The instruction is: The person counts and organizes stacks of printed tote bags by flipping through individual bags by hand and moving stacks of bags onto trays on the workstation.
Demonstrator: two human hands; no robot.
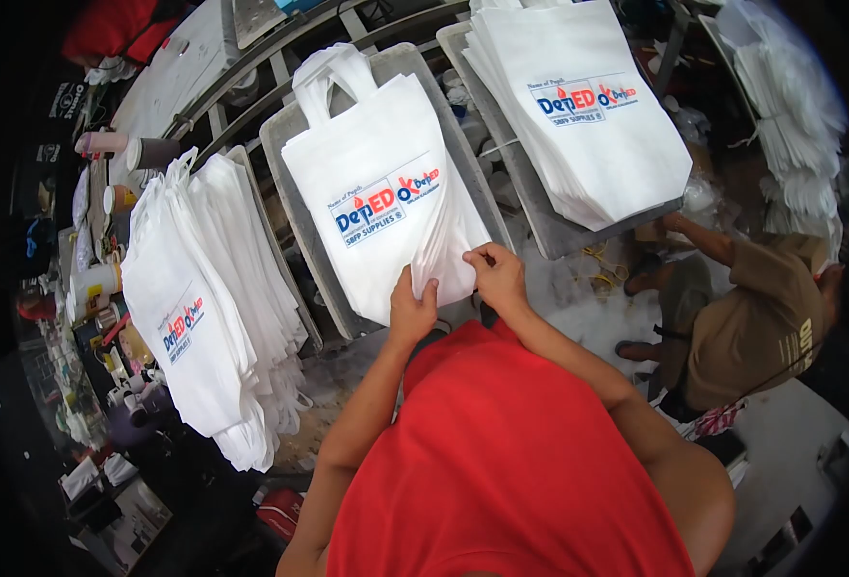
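Note:
A white printed tote bag (367,163) lies on a grey board (285,159), its handles toward the far end. Blue and red lettering crosses its front. At its near edge my left hand (413,306) pinches the fabric between thumb and fingers. My right hand (497,279) grips the near right corner of the same bag, a short way from the left. The fabric between both hands is bunched into folds running up toward the print.
To the left, many white bags (222,288) hang over another board's edge. At right lies a stack of printed bags (578,115) on its own board (530,207). A co-worker in a brown shirt (756,322) bends beside it. Bottles and jars (97,284) crowd the far left.

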